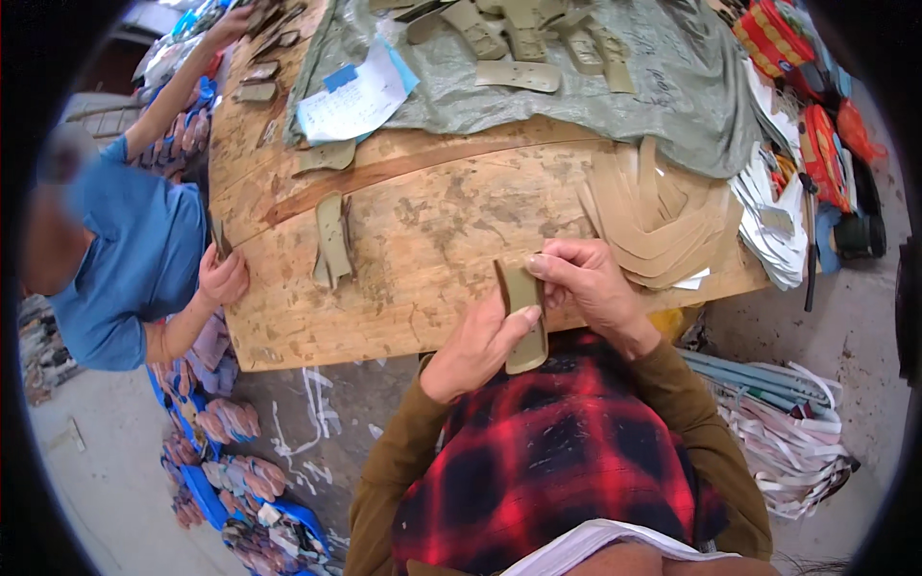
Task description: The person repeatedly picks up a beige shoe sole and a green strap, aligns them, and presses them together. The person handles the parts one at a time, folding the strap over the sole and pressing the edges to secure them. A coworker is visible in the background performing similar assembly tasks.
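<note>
An olive-green strip [526,357] with a rounded lower end is upright in front of me, at the table's near edge. My left hand [477,348] grips its left side, the thumb lying across its face. With thumb and forefinger, my right hand [588,280] pinches the upper right corner of the same strip. The strip's material and what lies behind it cannot be made out. Further left on the wood rests a small stack of similar olive strips [331,238], and another olive piece [327,156] lies beyond it.
Tan curved cut pieces [663,226] are piled at the table's right. A grey-green sheet [451,96] bears more olive parts and a written paper [357,91]. A co-worker in a blue shirt [139,245] works at the left edge. White straps [783,442] hang at lower right.
</note>
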`<action>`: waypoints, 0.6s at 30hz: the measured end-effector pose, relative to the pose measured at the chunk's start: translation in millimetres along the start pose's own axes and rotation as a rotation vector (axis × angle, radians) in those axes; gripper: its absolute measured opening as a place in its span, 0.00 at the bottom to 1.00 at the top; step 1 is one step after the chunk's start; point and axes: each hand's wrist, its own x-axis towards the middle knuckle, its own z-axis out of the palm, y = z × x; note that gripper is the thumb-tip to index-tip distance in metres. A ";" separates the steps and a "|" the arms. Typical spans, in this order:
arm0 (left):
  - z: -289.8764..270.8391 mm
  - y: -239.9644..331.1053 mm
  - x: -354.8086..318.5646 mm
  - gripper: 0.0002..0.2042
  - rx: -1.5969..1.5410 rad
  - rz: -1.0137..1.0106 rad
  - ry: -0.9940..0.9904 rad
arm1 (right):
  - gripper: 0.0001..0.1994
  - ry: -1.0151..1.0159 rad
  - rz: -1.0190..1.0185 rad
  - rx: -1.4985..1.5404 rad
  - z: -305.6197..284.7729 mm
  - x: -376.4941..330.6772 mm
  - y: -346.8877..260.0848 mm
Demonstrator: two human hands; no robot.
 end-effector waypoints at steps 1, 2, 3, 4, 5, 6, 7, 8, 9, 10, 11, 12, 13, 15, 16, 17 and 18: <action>0.1 0.5 0.5 0.17 -0.013 -0.008 -0.037 | 0.10 0.052 0.018 0.071 -0.2 0.3 2.6; -0.1 1.7 -2.6 0.17 -0.026 -0.101 -0.047 | 0.11 0.076 -0.030 0.178 0.4 2.7 6.0; -0.6 1.0 -9.8 0.17 -0.042 -0.194 -0.064 | 0.11 0.167 -0.110 0.196 -8.2 1.7 2.4; -3.7 0.8 -19.5 0.18 -0.049 -0.290 -0.077 | 0.11 0.251 -0.192 0.217 -18.4 4.0 -3.2; -9.4 -13.4 -34.5 0.19 0.085 -0.244 0.161 | 0.11 0.332 -0.275 0.240 -26.8 5.5 -10.3; -31.5 -22.1 -43.4 0.21 0.055 -0.291 0.310 | 0.08 0.408 -0.296 0.091 -41.4 -3.8 -22.6; -53.5 -25.9 -52.2 0.24 0.028 -0.342 0.463 | 0.07 0.438 -0.384 -0.272 -57.3 -14.9 -34.7; -77.3 -35.4 -64.0 0.24 0.268 -0.302 0.604 | 0.05 0.447 -0.467 -0.646 -71.8 -25.0 -45.7; -101.4 -43.1 -75.9 0.25 0.515 -0.299 0.755 | 0.05 0.444 -0.543 -1.016 -83.8 -33.1 -51.4; -116.5 -43.3 -81.2 0.24 0.496 -0.260 0.868 | 0.06 0.428 -0.553 -1.172 -93.7 -39.3 -49.8; -131.7 -44.4 -86.3 0.24 0.475 -0.213 0.980 | 0.07 0.411 -0.564 -1.327 -103.0 -43.3 -44.3; -150.2 -61.9 -97.4 0.23 0.496 -0.136 1.055 | 0.08 0.382 -0.578 -1.475 -108.2 -43.6 -40.0; -154.9 -65.2 -96.9 0.22 0.509 -0.054 1.121 | 0.08 0.378 -0.582 -1.461 -110.6 -43.7 -37.1; -146.4 -54.9 -87.2 0.20 0.784 0.074 1.165 | 0.09 0.369 -0.587 -1.438 -113.7 -44.3 -32.8; -135.4 -45.4 -77.4 0.19 0.921 0.139 1.179 | 0.09 0.366 -0.549 -1.418 -115.2 -45.1 -31.6; -121.3 -41.1 -67.5 0.18 0.767 0.158 1.137 | 0.08 0.363 -0.513 -1.402 -116.6 -45.3 -32.3; -103.4 -35.6 -57.5 0.16 0.619 0.174 1.099 | 0.08 0.354 -0.483 -1.383 -117.4 -43.8 -34.0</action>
